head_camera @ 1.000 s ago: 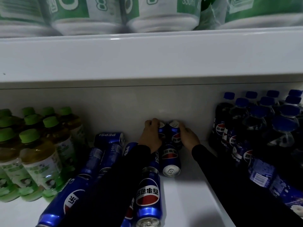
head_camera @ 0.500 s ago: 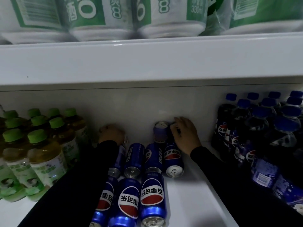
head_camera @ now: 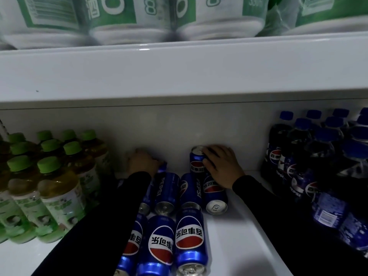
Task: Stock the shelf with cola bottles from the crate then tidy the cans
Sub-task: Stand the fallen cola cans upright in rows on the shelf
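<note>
Lower shelf (head_camera: 235, 236), white, back panel behind.

Centre: blue Pepsi cans. One upright can (head_camera: 197, 160) is standing at the back wall. Lying cans (head_camera: 167, 193) are resting on their sides in two rows, ends toward the camera; the front row (head_camera: 189, 238) is showing red-white-blue logos with Chinese lettering.

Right hand (head_camera: 221, 166): reaching in from a black sleeve (head_camera: 264, 204), palm down, fingers curling over something just right of the upright can and touching that can's side. What lies under the palm is hidden, so whether the hand is gripping anything cannot be told. Its heel is sitting above the rightmost lying can (head_camera: 215, 193).

Left hand (head_camera: 142, 162): reaching to the back of the shelf, left of the lying cans, blurred, fingers bent downward over a blue can end (head_camera: 163, 166); grip unclear.

Right side: cola bottles (head_camera: 298, 156), blue caps, dark contents, standing upright in a packed cluster, well apart from the cans.

Left side: green-capped tea bottles (head_camera: 49, 186), yellowish liquid, standing upright in rows.

Upper shelf (head_camera: 179, 76): green-and-white shrink-wrapped can packs (head_camera: 139, 16) are sitting along its edge.
</note>
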